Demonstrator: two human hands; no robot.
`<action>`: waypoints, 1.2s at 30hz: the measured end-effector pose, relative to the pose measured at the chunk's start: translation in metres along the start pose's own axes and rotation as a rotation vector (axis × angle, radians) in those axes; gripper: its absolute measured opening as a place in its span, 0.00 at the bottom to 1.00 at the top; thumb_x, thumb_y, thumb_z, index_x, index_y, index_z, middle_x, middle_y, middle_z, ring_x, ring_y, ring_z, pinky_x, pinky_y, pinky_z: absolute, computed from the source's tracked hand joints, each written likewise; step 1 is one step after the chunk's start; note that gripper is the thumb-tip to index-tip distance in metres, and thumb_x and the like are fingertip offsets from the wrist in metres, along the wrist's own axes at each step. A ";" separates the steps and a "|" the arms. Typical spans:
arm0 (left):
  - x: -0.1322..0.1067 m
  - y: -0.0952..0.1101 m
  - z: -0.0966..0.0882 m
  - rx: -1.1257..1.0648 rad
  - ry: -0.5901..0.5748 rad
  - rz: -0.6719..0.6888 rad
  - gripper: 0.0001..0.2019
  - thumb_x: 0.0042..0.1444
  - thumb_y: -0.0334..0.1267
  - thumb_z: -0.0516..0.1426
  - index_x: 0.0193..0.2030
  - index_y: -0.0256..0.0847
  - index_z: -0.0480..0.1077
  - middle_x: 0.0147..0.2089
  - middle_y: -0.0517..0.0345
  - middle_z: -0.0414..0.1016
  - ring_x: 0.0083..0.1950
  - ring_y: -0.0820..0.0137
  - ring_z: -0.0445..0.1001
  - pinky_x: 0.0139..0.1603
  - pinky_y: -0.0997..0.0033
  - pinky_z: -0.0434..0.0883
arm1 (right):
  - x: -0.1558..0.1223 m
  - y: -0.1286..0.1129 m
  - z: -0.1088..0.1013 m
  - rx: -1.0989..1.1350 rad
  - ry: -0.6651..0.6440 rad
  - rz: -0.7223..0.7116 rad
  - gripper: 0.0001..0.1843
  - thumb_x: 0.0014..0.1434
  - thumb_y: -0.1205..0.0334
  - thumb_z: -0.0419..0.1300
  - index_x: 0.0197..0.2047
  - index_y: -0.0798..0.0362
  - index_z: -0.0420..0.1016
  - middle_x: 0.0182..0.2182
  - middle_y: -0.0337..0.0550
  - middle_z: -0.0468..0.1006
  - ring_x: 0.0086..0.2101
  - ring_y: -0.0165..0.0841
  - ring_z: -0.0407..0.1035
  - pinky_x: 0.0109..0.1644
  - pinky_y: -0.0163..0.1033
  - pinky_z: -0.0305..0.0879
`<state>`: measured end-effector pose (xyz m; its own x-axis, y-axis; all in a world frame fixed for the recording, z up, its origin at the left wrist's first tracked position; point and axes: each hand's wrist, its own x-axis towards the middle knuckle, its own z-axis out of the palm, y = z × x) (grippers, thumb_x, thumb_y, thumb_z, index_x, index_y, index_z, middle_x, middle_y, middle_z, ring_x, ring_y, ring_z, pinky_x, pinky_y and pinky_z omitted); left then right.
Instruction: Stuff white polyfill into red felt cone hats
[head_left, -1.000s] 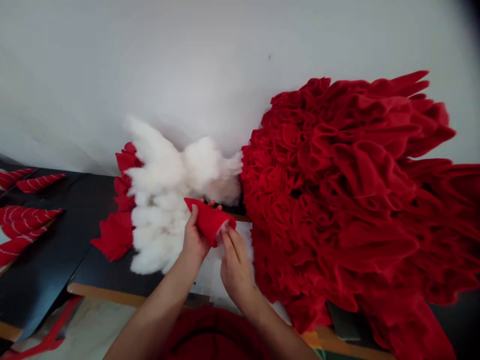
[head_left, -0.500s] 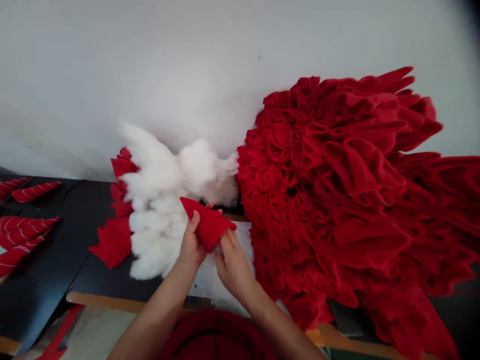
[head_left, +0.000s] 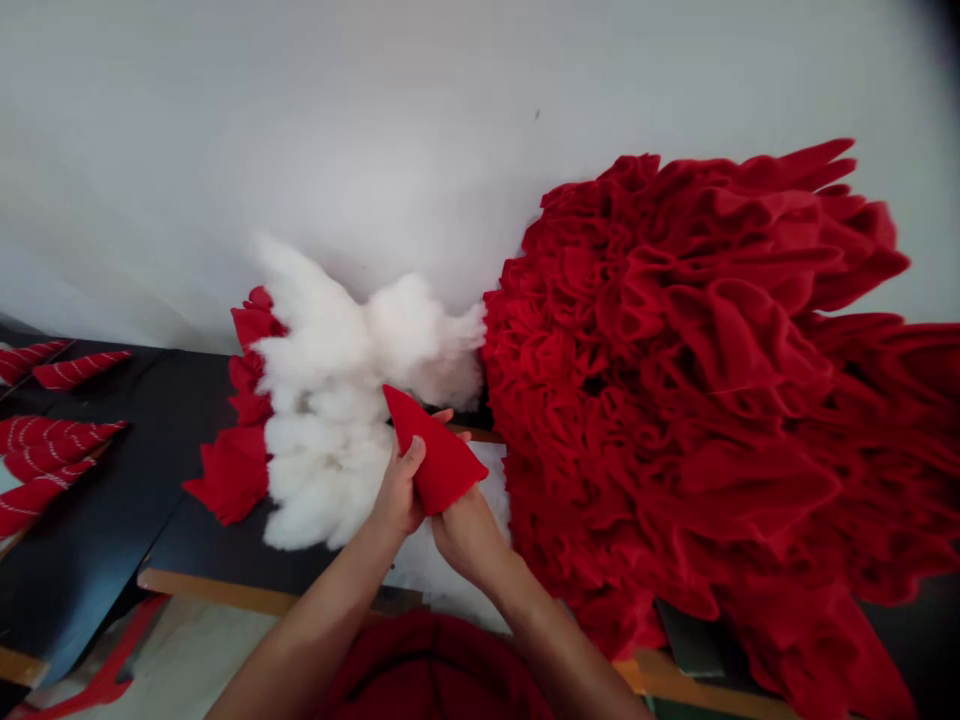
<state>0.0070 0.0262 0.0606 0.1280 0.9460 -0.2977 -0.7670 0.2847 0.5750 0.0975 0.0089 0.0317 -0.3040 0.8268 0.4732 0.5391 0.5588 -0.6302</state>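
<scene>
Left hand [head_left: 401, 490] has its grip closed around a red cloth cone [head_left: 435, 450], thumb on the near face, fingers behind, tips showing past the far edge. Cone is tilted in that grip, point up and away, wide end down toward the right hand [head_left: 466, 528]. Right hand is at the wide end, fingers hidden inside the cloth; cannot tell whether its grip is wide, narrow or holding something.

Just beyond and left of the left grip: heap of white stuffing [head_left: 322, 370], fluffy, leaning up against the wall [head_left: 450, 100]. Further left, along the heap's edge: crumpled red pieces [head_left: 232, 470]. Well apart, far left of the grip: red cones with white stripes [head_left: 56, 455], lying on their sides on the dark surface [head_left: 135, 450].

Right of both grips: big pile of folded red cloth [head_left: 697, 400], much taller than the stuffing, also by the wall. Under the grips: white sheet [head_left: 427, 565], partly covered by the hands. Below the grips, nearest the camera: dark red clothing [head_left: 435, 670]. Low left of the grips: red strip [head_left: 124, 650], unclear what it belongs to.
</scene>
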 end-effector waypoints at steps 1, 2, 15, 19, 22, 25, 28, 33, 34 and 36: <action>0.001 0.001 -0.002 -0.017 0.020 0.001 0.26 0.48 0.43 0.62 0.54 0.42 0.64 0.55 0.47 0.72 0.53 0.55 0.72 0.53 0.54 0.69 | -0.002 0.000 -0.002 -0.005 -0.001 -0.031 0.33 0.56 0.73 0.48 0.65 0.55 0.50 0.57 0.54 0.67 0.57 0.42 0.61 0.55 0.50 0.67; 0.003 0.001 -0.005 -0.034 0.048 0.015 0.25 0.48 0.42 0.62 0.54 0.42 0.64 0.53 0.48 0.72 0.52 0.56 0.73 0.53 0.54 0.69 | -0.005 0.001 -0.004 -0.017 0.011 -0.053 0.33 0.56 0.74 0.47 0.65 0.55 0.51 0.55 0.55 0.68 0.56 0.42 0.62 0.54 0.51 0.67; -0.006 -0.004 -0.009 -0.046 -0.026 0.014 0.35 0.48 0.39 0.63 0.62 0.52 0.55 0.50 0.53 0.75 0.50 0.57 0.74 0.51 0.53 0.70 | -0.004 -0.004 -0.007 0.073 -0.030 -0.018 0.36 0.53 0.76 0.48 0.65 0.53 0.51 0.55 0.52 0.69 0.56 0.41 0.63 0.54 0.49 0.68; -0.001 -0.001 -0.015 -0.031 0.087 0.078 0.35 0.45 0.33 0.64 0.60 0.48 0.58 0.44 0.56 0.77 0.41 0.66 0.77 0.46 0.65 0.72 | -0.017 0.001 -0.003 -0.044 0.140 -0.055 0.32 0.55 0.76 0.47 0.63 0.53 0.55 0.51 0.55 0.71 0.52 0.42 0.66 0.51 0.50 0.70; 0.005 0.002 -0.020 -0.074 0.230 0.054 0.26 0.47 0.33 0.62 0.55 0.42 0.64 0.38 0.57 0.78 0.33 0.70 0.76 0.39 0.70 0.73 | -0.030 -0.001 -0.004 -0.118 0.191 -0.088 0.29 0.56 0.76 0.48 0.60 0.51 0.58 0.49 0.54 0.69 0.51 0.41 0.65 0.50 0.50 0.70; 0.010 0.005 -0.024 -0.153 0.316 -0.042 0.15 0.54 0.38 0.58 0.47 0.35 0.69 0.33 0.55 0.78 0.32 0.67 0.76 0.40 0.66 0.73 | -0.040 -0.008 -0.008 -0.138 0.265 -0.055 0.28 0.57 0.73 0.52 0.61 0.48 0.56 0.55 0.54 0.63 0.55 0.42 0.62 0.51 0.52 0.69; 0.013 0.002 -0.024 -0.210 0.327 -0.077 0.13 0.57 0.43 0.54 0.40 0.34 0.71 0.33 0.54 0.78 0.33 0.66 0.76 0.43 0.65 0.73 | -0.046 -0.010 -0.007 -0.121 0.334 0.057 0.28 0.57 0.70 0.56 0.60 0.47 0.57 0.55 0.54 0.60 0.53 0.43 0.62 0.49 0.52 0.70; 0.009 -0.011 -0.020 -0.211 0.240 -0.090 0.14 0.57 0.41 0.54 0.45 0.34 0.71 0.37 0.52 0.79 0.39 0.66 0.77 0.50 0.64 0.71 | -0.041 0.005 0.001 -0.101 0.319 0.087 0.25 0.54 0.76 0.48 0.52 0.47 0.67 0.46 0.49 0.69 0.47 0.38 0.68 0.47 0.46 0.72; 0.008 -0.013 -0.019 -0.207 0.216 -0.085 0.14 0.57 0.40 0.54 0.47 0.35 0.70 0.39 0.51 0.79 0.41 0.65 0.76 0.51 0.65 0.70 | -0.039 0.008 0.001 -0.111 0.337 0.090 0.26 0.53 0.77 0.47 0.52 0.47 0.68 0.45 0.48 0.70 0.46 0.37 0.68 0.47 0.45 0.72; 0.005 -0.013 -0.018 -0.207 0.191 -0.072 0.15 0.57 0.38 0.54 0.49 0.35 0.69 0.42 0.51 0.78 0.44 0.66 0.76 0.53 0.65 0.69 | -0.035 0.010 -0.001 -0.120 0.362 0.088 0.28 0.51 0.78 0.47 0.53 0.48 0.67 0.43 0.48 0.72 0.44 0.37 0.69 0.46 0.45 0.72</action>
<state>0.0065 0.0249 0.0377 0.0813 0.8726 -0.4816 -0.8746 0.2941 0.3854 0.1144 -0.0147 0.0090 0.0332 0.7834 0.6207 0.6452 0.4575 -0.6119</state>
